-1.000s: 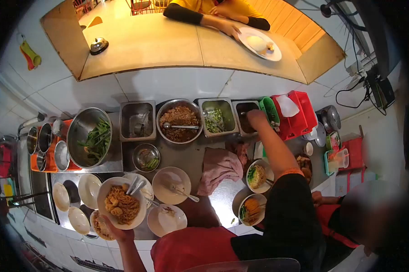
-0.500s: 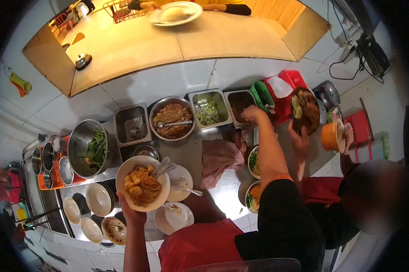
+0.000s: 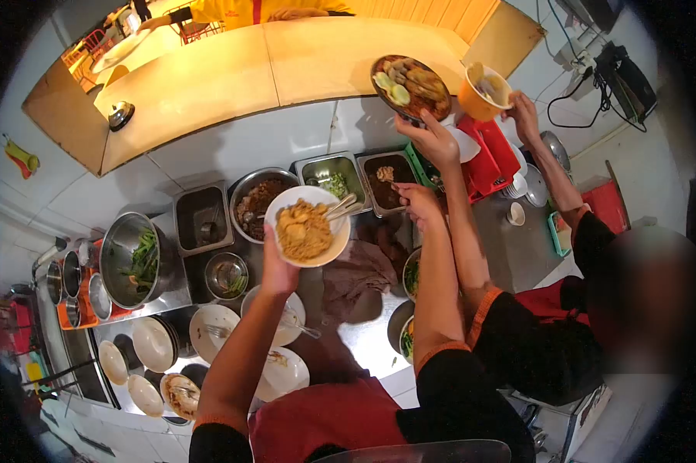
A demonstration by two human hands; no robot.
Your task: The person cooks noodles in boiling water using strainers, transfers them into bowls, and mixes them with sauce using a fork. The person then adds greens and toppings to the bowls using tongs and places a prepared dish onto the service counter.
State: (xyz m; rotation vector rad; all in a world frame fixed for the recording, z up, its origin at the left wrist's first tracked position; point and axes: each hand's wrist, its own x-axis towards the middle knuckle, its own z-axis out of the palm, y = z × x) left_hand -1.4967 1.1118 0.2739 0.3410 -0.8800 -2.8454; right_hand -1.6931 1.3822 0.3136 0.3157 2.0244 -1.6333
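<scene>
My left hand (image 3: 278, 268) holds up a white bowl (image 3: 338, 241) of noodles with yellowish-brown chunks; a fork and spoon (image 3: 342, 207) rest in it, over its right rim. My right hand (image 3: 420, 205) is closed on a spoon (image 3: 386, 176) heaped with brown sauce, above a steel container (image 3: 366, 187) of dark brown sauce. Most of the spoon's handle is hidden by my fingers. Behind the bowl stand a round steel bowl of brown mince (image 3: 257, 202) and a steel pan of chopped greens (image 3: 334, 184).
At right, a co-worker's hands hold a dark plate of food (image 3: 414, 85) and an orange tub (image 3: 480, 96) near the serving counter (image 3: 325, 58). A brown cloth (image 3: 359, 282) lies on the worktop. Used white plates (image 3: 286, 378) and stacked bowls (image 3: 153, 343) stand at left.
My left hand has moved the noodle bowl up and right. My right hand has lifted a spoonful of sauce. The co-worker's plate and tub have moved toward the counter. The person opposite moved a plate leftward.
</scene>
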